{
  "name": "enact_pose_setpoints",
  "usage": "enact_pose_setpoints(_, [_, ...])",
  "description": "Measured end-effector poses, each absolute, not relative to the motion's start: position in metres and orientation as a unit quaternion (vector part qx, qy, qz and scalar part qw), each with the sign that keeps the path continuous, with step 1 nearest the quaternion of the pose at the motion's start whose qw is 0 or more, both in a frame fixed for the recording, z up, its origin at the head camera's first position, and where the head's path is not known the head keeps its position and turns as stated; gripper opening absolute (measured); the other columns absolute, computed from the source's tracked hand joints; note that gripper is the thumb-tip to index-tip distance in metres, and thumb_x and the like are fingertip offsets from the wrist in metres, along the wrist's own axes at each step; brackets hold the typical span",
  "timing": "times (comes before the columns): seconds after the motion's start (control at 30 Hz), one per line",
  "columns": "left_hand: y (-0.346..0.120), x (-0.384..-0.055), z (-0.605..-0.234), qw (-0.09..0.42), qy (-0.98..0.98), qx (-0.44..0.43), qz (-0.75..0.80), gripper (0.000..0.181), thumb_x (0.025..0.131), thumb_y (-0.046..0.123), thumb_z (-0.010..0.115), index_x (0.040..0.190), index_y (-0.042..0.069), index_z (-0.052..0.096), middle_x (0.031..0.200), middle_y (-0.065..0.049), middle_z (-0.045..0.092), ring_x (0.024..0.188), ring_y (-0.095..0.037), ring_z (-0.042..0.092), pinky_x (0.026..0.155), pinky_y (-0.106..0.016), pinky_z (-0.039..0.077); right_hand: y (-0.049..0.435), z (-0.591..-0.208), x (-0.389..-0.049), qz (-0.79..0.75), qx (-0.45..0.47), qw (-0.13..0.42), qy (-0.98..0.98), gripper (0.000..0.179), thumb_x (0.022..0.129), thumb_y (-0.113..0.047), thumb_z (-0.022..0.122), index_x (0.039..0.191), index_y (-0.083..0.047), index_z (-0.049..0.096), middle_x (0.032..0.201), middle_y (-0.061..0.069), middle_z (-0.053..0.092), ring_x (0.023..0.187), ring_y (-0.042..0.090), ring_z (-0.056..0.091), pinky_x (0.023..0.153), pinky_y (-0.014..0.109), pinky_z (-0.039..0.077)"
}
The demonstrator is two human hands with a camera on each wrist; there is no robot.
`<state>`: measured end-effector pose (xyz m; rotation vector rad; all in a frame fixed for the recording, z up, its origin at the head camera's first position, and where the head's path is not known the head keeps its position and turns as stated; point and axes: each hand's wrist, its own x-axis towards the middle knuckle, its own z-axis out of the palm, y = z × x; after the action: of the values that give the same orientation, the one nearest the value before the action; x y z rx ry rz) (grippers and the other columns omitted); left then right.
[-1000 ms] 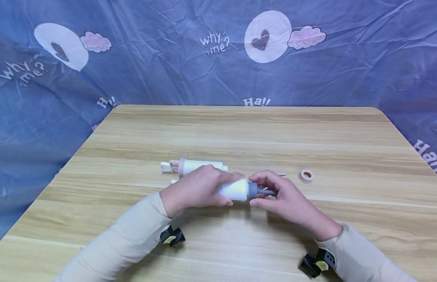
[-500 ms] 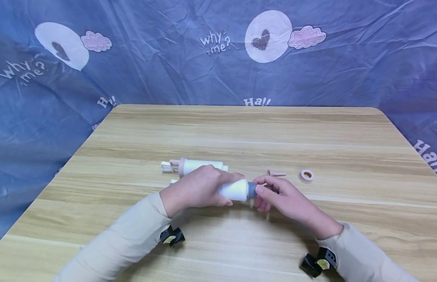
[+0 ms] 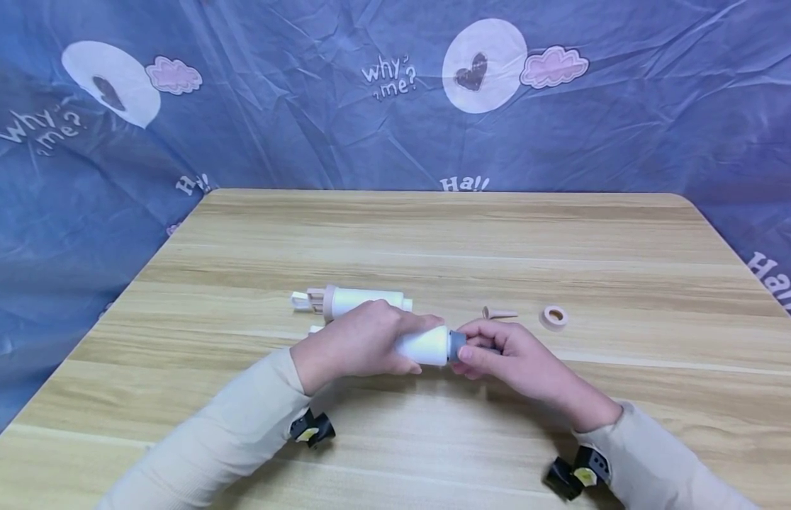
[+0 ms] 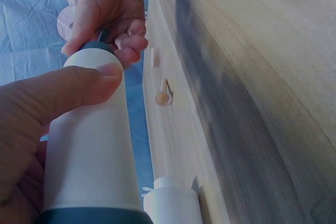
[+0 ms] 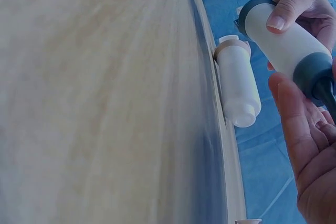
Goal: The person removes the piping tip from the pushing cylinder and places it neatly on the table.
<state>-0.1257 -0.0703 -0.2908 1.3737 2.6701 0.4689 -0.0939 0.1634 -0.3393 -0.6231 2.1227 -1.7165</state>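
Left hand (image 3: 366, 341) grips the bottle (image 3: 424, 346), held sideways over the table (image 3: 395, 446), hardly moved in a second. Right hand (image 3: 517, 358), fingers spread about the cap (image 3: 457, 344) earlier, now pinches it. Pink nozzle (image 3: 500, 314), then mostly hidden behind that hand, shows whole.

In my head view, the left hand (image 3: 370, 341) hides the rear of the white bottle (image 3: 424, 346); a pale sliver (image 3: 315, 329) beside that hand is too small for me to identify. The right hand (image 3: 513, 358) covers most of the nozzle (image 5: 326, 93) on the grey cap (image 3: 457, 346). In my left wrist view, the bottom edge cuts off the held bottle's dark end (image 4: 94, 216) and a second bottle (image 4: 173, 206). My right wrist view crops the nozzle at right and a pinkish rim (image 5: 248, 221) below.
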Motion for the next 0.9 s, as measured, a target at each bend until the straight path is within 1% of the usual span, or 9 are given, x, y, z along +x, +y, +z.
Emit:
enact_pose_setpoints(0.1, [-0.0711, -0.1259, -0.2913, 0.054, 0.878, 0.450, 0.153, 0.059, 0.072, 0.027, 0.079, 0.127, 0.018, 0.058, 0.113, 0.001, 0.067, 0.089, -0.011, 0.064, 0.080, -0.027, 0.051, 0.1634, -0.3392, -0.0934, -0.589, -0.217, 0.152, 0.764, 0.030, 0.089, -0.013, 0.060, 0.112, 0.007, 0.056, 0.094, 0.018, 0.066, 0.082, 0.018, 0.065, 0.073, 0.032, 0.055])
enact_pose_setpoints(0.27, [-0.0722, -0.1260, -0.2921, 0.058, 0.877, 0.450, 0.155, 0.060, 0.072, 0.026, 0.079, 0.127, 0.018, 0.058, 0.116, 0.002, 0.065, 0.089, -0.012, 0.064, 0.080, -0.027, 0.051, 0.1616, -0.3381, -0.0921, -0.550, -0.216, 0.102, 0.800, 0.032, 0.083, -0.014, 0.068, 0.111, -0.003, 0.059, 0.094, 0.008, 0.067, 0.082, 0.015, 0.064, 0.073, 0.027, 0.053])
enact_pose_setpoints(0.47, [-0.0741, -0.1269, -0.2941, 0.055, 0.877, 0.450, 0.159, 0.060, 0.072, 0.027, 0.079, 0.127, 0.018, 0.058, 0.116, 0.002, 0.065, 0.089, -0.012, 0.064, 0.080, -0.028, 0.051, 0.1591, -0.3380, -0.0916, -0.520, -0.231, 0.047, 0.821, 0.033, 0.079, -0.014, 0.072, 0.109, -0.008, 0.061, 0.096, 0.004, 0.067, 0.085, 0.012, 0.061, 0.072, 0.027, 0.051])
enact_pose_setpoints(0.67, [-0.0757, -0.1280, -0.2946, 0.051, 0.876, 0.452, 0.158, 0.060, 0.071, 0.027, 0.079, 0.127, 0.018, 0.058, 0.111, 0.001, 0.067, 0.086, -0.012, 0.063, 0.078, -0.027, 0.051, 0.1581, -0.3371, -0.0913, -0.511, -0.226, 0.033, 0.829, 0.033, 0.076, -0.014, 0.075, 0.107, -0.012, 0.062, 0.096, 0.000, 0.065, 0.087, 0.011, 0.059, 0.073, 0.027, 0.050])
enact_pose_setpoints(0.9, [-0.0792, -0.1283, -0.2965, 0.057, 0.879, 0.446, 0.159, 0.062, 0.071, 0.029, 0.079, 0.128, 0.016, 0.057, 0.112, 0.000, 0.067, 0.086, -0.014, 0.064, 0.077, -0.026, 0.050, 0.1581, -0.3391, -0.0907, -0.509, -0.234, 0.019, 0.828, 0.034, 0.075, -0.009, 0.075, 0.106, -0.010, 0.062, 0.091, 0.001, 0.064, 0.077, 0.012, 0.059, 0.065, 0.025, 0.049])
